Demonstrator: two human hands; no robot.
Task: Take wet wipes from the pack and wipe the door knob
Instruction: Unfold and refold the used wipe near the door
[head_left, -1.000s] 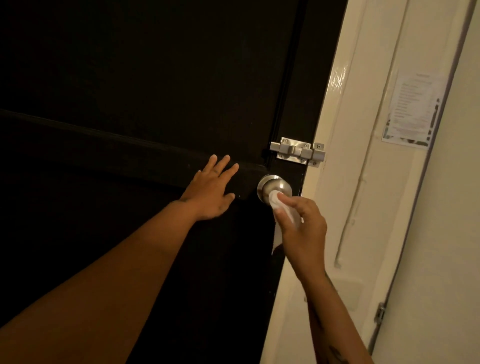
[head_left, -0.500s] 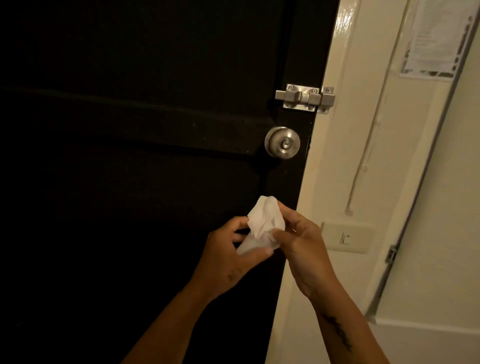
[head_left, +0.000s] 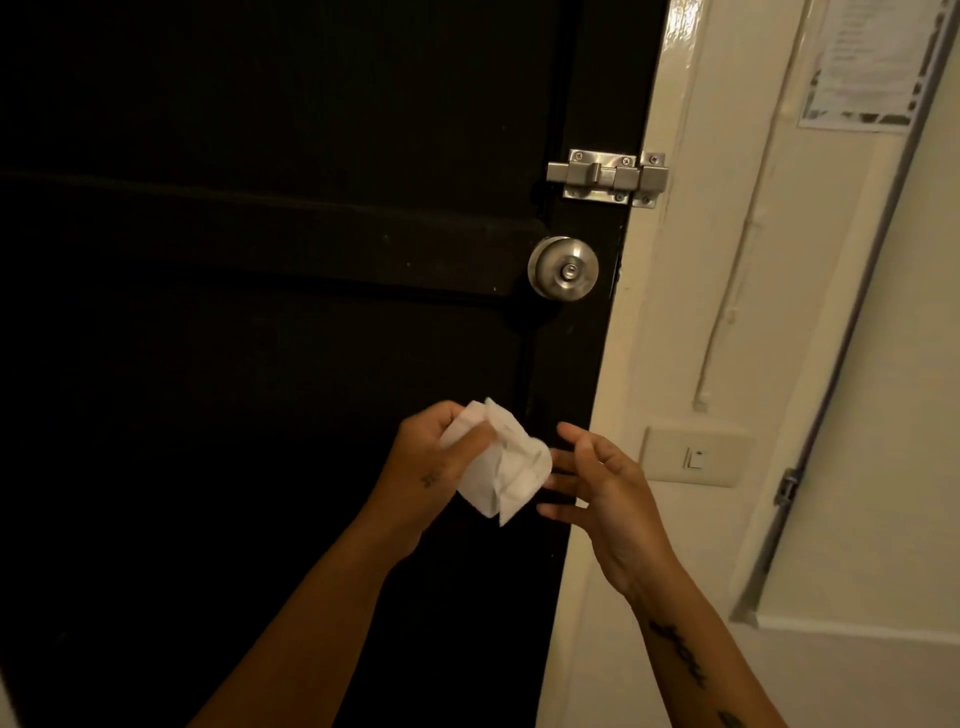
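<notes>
A round steel door knob (head_left: 563, 267) sits near the right edge of a black door (head_left: 260, 312). Well below it, my left hand (head_left: 431, 467) grips a crumpled white wet wipe (head_left: 511, 467) between thumb and fingers. My right hand (head_left: 597, 478) hovers just right of the wipe with its fingers spread, holding nothing. Neither hand touches the knob. No wipe pack is in view.
A steel slide bolt (head_left: 605, 176) is fixed above the knob, reaching onto the cream door frame (head_left: 639, 338). A light switch (head_left: 693, 457) is on the wall to the right. A printed notice (head_left: 872, 67) hangs at the upper right.
A second ago my right hand was wiping the knob while my left lay flat on the door. Both hands dropped below the knob; the wipe passed into my left hand and my right let go.
</notes>
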